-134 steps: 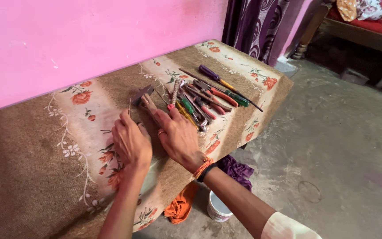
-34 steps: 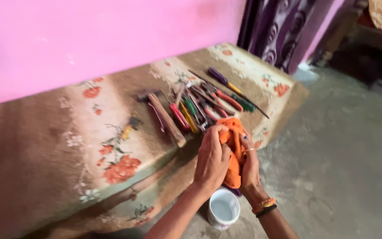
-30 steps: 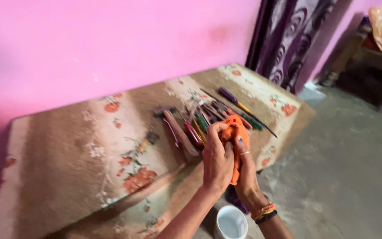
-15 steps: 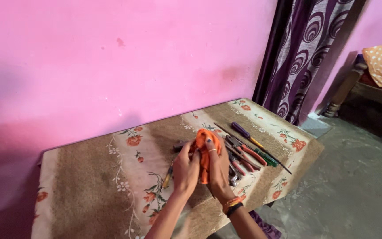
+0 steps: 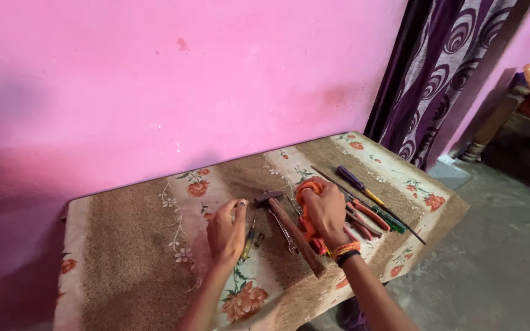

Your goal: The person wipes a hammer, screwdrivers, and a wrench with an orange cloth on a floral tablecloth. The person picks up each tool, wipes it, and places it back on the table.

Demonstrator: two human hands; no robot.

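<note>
Head view: our right hand [image 5: 325, 211] grips a bunched orange cloth [image 5: 307, 216], fingers curled shut over it, pressing it onto the tools [image 5: 369, 211] laid on the floral-covered table [image 5: 136, 257]. Our left hand [image 5: 227, 232] rests flat, fingers loosely extended and holding nothing, just beside a hammer [image 5: 289, 230] and a small screwdriver [image 5: 248, 240]. We judge the cloth soft and light, limp unless bunched, so a whole-palm hold suits it. The hammer looks head-heavy with a stiff wooden handle; we would take it mid-handle. A wrench [image 5: 281, 228] lies touching the hammer; it looks like hard metal, possibly slick.
</note>
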